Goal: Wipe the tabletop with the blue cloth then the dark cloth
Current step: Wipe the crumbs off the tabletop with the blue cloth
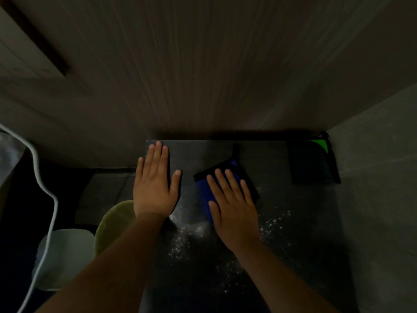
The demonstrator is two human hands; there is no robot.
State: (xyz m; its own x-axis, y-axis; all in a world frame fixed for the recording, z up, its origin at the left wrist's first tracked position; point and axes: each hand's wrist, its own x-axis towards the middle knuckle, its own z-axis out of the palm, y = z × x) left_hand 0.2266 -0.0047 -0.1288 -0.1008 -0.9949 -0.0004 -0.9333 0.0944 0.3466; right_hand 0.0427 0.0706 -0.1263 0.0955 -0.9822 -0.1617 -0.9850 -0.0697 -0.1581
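The right hand (234, 206) lies flat, fingers straight, pressing the blue cloth (204, 188) onto the tabletop (293, 222) near its middle; the left hand (153, 188) rests flat and released at the left edge, grasping nothing; the dark cloth (312, 163) sits folded in the far right corner; white specks (275, 222) lie nearby; both cloths look soft, light and limp, so a flat palm should steer them best.

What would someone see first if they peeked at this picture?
Two flat hands on a dark tabletop: the right hand presses a bright blue cloth in the middle, and the left hand rests bare near the far left corner. Sparkly white specks dot the near part, and a dark cloth with a green corner lies far right.
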